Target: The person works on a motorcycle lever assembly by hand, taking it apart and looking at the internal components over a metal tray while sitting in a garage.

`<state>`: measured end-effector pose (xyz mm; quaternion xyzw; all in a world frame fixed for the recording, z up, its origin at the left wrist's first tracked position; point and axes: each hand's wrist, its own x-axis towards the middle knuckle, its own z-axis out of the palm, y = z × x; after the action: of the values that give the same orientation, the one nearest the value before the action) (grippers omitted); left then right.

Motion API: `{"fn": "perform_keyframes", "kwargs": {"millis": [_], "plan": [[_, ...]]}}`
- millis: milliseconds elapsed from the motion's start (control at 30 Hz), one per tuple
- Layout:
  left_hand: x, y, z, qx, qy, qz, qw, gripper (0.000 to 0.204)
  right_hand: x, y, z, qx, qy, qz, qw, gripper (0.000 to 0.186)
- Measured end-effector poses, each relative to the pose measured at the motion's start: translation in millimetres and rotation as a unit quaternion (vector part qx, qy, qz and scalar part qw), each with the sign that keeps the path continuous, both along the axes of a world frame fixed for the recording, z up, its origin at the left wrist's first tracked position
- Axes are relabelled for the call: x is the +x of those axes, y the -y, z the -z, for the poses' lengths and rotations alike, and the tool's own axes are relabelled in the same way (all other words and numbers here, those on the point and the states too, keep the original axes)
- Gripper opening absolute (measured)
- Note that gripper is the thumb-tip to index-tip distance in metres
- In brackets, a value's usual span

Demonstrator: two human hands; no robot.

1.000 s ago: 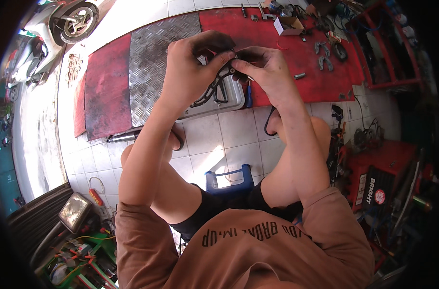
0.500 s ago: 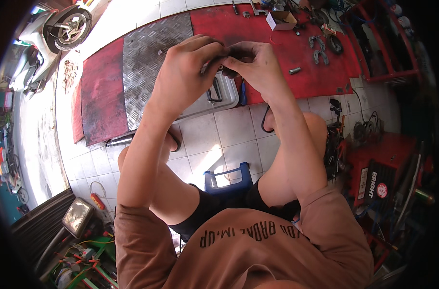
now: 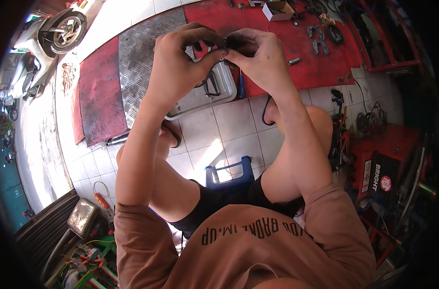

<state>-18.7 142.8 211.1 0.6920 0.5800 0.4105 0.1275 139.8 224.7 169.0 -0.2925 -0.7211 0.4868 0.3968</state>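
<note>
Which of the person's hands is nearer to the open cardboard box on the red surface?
Right. The right hand is on the person's side of the open cardboard box, slightly left of it; the left hand is farther to the box's left.

On your brown shirt, one line of dark capital letters stands upside down across the chest. At your right, the red box bears white capital letters on its black panel, a round red badge beside them, and a pale label with small signs.
</note>
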Motion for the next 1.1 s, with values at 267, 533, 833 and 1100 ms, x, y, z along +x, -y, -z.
{"fn": "perform_keyframes", "kwargs": {"millis": [267, 533, 833, 1100], "plan": [[-3, -6, 12, -0.04, 0.178, 0.034, 0.983, 0.028, -1, 6, -9, 0.045, 0.004, 0.008, 0.999, 0.017], [7, -1, 4, -0.013, 0.043, -0.009, 0.999, 0.024, -3, 4, -3, 0.073, 0.025, 0.004, 0.997, 0.024], [-6, 6, 8, -0.137, 0.188, -0.009, 0.972, 0.033, -12, 9, -3, -0.007, 0.011, -0.062, 0.998, 0.024], [-10, 13, 1, -0.155, 0.232, 0.021, 0.96, 0.029, -12, 12, -2, -0.005, 0.033, -0.072, 0.997, 0.029]]}}
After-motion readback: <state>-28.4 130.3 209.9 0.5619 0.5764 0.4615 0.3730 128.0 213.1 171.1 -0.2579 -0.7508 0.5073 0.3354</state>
